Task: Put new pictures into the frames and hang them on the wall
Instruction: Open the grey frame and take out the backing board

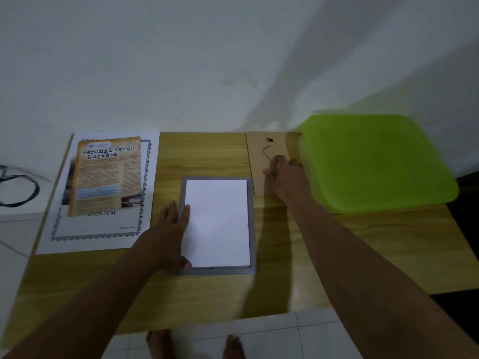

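Bare feet (158,343) at the near edge. Far left of the tabletop (207,156): orange poster (107,174) on a bordered insert sheet (101,229), unframed. Left grip (168,229) flat, fingers straight, pressing the white sheet (217,221) into the grey frame (251,224) mid-tabletop. Right grip (285,174) on the brown backing board (259,156), just right of the frame; pinching or resting, can't tell. Green box (373,161) far right. Backing not fitted, nothing hung.

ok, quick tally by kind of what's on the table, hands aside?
Grey frame: 1
Paper sheets: 3 (bordered sheet, orange poster, white sheet in the frame)
Brown backing board: 1
Green-lidded box: 1
Total: 6
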